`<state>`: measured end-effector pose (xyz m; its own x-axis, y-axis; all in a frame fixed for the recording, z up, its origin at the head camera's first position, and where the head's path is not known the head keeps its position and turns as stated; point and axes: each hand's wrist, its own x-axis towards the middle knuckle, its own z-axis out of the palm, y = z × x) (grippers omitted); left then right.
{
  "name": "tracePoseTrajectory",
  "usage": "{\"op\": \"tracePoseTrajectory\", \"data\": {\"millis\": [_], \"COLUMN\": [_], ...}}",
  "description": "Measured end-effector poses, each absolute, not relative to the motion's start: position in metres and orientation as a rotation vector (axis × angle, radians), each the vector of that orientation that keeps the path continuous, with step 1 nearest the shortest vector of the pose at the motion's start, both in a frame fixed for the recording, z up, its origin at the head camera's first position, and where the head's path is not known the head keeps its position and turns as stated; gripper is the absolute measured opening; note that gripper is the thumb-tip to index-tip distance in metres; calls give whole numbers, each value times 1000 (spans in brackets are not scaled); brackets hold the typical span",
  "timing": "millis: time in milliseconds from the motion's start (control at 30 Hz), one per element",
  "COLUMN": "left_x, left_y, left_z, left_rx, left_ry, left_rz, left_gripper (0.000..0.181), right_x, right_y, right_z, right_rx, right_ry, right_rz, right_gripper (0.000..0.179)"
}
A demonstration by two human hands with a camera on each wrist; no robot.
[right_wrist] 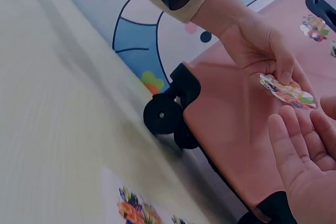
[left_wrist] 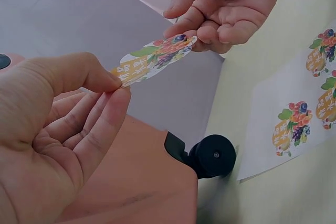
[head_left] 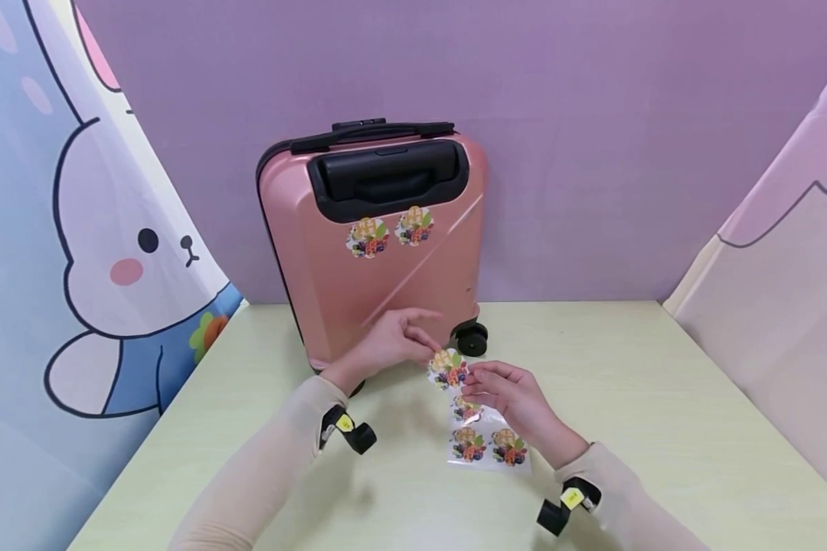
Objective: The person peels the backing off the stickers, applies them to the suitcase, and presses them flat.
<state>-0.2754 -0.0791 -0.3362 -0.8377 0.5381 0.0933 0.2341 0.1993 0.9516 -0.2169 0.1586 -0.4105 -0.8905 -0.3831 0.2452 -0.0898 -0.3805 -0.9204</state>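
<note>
Two bare hands met above a pale table (head_left: 613,413), in front of a pink suitcase (head_left: 324,298). The left hand (head_left: 396,340) pinched one edge of a fruit sticker (head_left: 448,370), thumb and forefinger together on it. The right hand (head_left: 506,392) was at the opposite edge, its thumb apart from loosely curved fingers; whether those fingers touched the sticker could not be told. The sticker was in the air between the hands, clear of the table and near the suitcase's lower right corner, where a black wheel (head_left: 472,338) showed. Below it on the table was a white sheet (left_wrist: 260,124) with three more fruit stickers (head_left: 508,446). The suitcase stood upright, a black carry handle (head_left: 372,135) on top, and two matching stickers (head_left: 368,237) sat side by side on its front. Pale sleeves (head_left: 255,474) covered both arms. Behind was a purple backdrop (head_left: 627,153), with a cartoon rabbit (head_left: 93,268) at the picture's left.
</note>
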Motion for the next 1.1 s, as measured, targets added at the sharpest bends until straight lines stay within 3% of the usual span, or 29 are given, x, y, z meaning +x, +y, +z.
{"op": "tracePoseTrajectory", "data": {"millis": [700, 1100], "left_x": [-269, -271], "left_y": [-78, -79], "left_z": [-317, -300], "left_rx": [781, 961], "left_ry": [2306, 2419], "left_rz": [1636, 1590], "left_gripper": [65, 58], "right_x": [-224, -237], "right_y": [147, 140], "right_z": [-400, -388], "right_rx": [-490, -420], "right_ry": [1686, 1676], "right_rz": [-2454, -2521], "right_gripper": [32, 33]}}
